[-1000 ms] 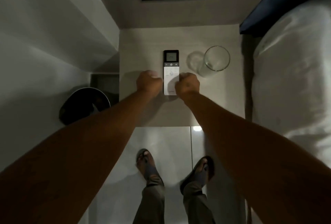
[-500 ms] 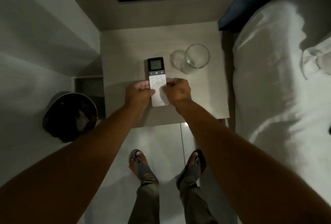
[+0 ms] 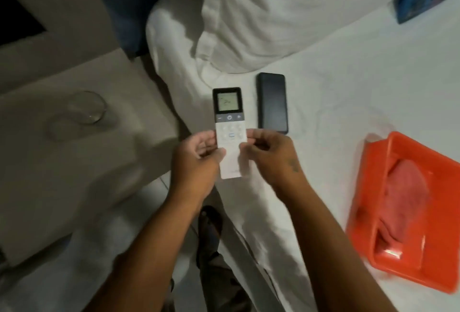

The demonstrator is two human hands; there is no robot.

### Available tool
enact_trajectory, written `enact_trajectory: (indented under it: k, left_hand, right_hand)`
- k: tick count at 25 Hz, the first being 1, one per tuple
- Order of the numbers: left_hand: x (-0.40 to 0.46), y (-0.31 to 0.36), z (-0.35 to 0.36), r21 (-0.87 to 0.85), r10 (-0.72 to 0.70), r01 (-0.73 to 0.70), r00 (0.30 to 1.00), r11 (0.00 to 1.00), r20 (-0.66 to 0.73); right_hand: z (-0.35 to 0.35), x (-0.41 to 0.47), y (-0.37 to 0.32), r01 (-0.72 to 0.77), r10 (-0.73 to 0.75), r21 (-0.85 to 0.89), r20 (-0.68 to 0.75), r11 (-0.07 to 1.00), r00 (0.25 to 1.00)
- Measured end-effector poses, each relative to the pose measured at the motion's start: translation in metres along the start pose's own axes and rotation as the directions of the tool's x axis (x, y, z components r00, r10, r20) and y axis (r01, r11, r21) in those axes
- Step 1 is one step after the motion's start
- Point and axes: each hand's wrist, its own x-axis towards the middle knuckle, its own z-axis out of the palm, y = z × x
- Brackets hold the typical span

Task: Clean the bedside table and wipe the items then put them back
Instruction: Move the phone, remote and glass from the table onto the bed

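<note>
A: What differs from half a second earlier?
B: The remote control point(image 3: 229, 132) has left the bedside table point(image 3: 74, 167) and is now over the bed point(image 3: 348, 92), beside a black phone point(image 3: 272, 103).
A: Orientation?
B: Long axis runs away from the person, display end farthest.
A: Appearance and grip?
B: White body, dark top, lit screen; left hand point(image 3: 196, 159) and right hand point(image 3: 270, 154) pinch its lower edges. The drinking glass point(image 3: 86, 107) remains on the table.

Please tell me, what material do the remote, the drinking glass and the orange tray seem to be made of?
The remote, held by the left hand and right hand, looks like matte white plastic with a dark glossy display. The glass is transparent, probably real glass; the blur leaves that open. The orange tray looks like glossy moulded plastic, with a bright highlight on it.
</note>
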Motion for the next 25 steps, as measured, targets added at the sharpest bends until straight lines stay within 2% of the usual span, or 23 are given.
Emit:
enact_trajectory:
  k: [4,8,11,15,17,19,21,23,25]
  left_hand:
    - [0.000,0.034,0.111,0.281,0.087,-0.129,0.984,0.951,0.156]
    - [0.005,0.050,0.175,0.540,0.104,-0.246,0.954,0.804,0.280]
    - [0.010,0.053,0.197,0.641,0.054,-0.229,0.958,0.732,0.280]
    - [0.011,0.055,0.204,0.691,-0.051,-0.152,0.963,0.707,0.264]
    - [0.008,0.055,0.192,0.645,0.013,-0.217,0.952,0.733,0.306]
    - [0.001,0.048,0.158,0.553,0.150,-0.320,0.932,0.769,0.331]
    - [-0.006,0.029,0.104,0.470,0.165,-0.286,0.945,0.835,0.282]
    - [-0.003,0.000,0.037,0.399,0.080,-0.144,0.982,0.905,0.174]
    - [0.016,-0.032,-0.040,0.417,0.006,-0.012,1.000,0.909,0.016]
  right_hand:
    - [-0.104,0.015,0.004,-0.060,0.083,0.132,-0.174,0.989,0.981]
    - [-0.153,0.041,0.019,-0.129,0.168,0.210,-0.182,0.969,0.969]
    - [-0.165,0.057,0.028,-0.175,0.197,0.138,-0.173,0.975,0.965]
    - [-0.163,0.058,0.026,-0.213,0.226,0.076,-0.242,0.974,0.944]
    - [-0.154,0.055,0.022,-0.180,0.169,-0.008,-0.310,0.984,0.936]
    - [-0.139,0.051,0.014,-0.125,0.019,-0.202,-0.457,0.972,0.889]
    - [-0.105,0.042,-0.001,-0.003,-0.138,-0.267,-0.510,0.964,0.849]
    - [-0.044,0.033,-0.011,0.188,-0.273,-0.243,-0.391,0.952,0.879]
    - [0.040,0.029,-0.007,0.353,-0.389,-0.214,-0.154,0.911,0.908]
